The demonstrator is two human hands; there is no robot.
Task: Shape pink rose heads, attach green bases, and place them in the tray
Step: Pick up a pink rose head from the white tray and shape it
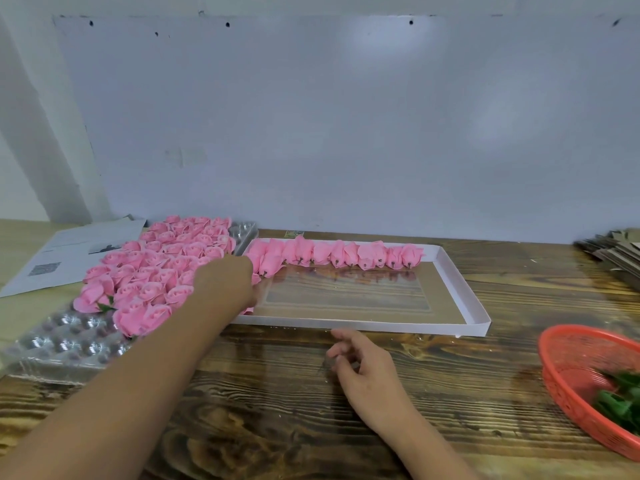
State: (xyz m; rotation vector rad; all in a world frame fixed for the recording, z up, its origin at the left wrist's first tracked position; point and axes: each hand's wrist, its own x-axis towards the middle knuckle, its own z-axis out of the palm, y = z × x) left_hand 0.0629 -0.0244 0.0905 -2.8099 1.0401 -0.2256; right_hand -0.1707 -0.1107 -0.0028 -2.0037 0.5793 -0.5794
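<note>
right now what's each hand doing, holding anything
Left hand: reaches over the left edge of the shallow white cardboard tray; fingers hidden, cannot tell.
Right hand: fingers curled, pinching a small dark piece I cannot identify.

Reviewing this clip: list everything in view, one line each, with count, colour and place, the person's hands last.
rose heads: dozens, pink, on the blister sheet at left
blister sheet: one, clear plastic, near-left part bare
tray: one, white rim, centre of the table
row of roses: about a dozen, pink, along the tray's far edge
basket: one, red mesh, right edge
green bases: several, green, inside the basket
paper: one sheet, white, printed, far left
cardboard stack: one, brown, far right
table: one, brown wood
left hand: at the tray's left end, fingers hidden
right hand: over the table, fingers loosely curled
</note>
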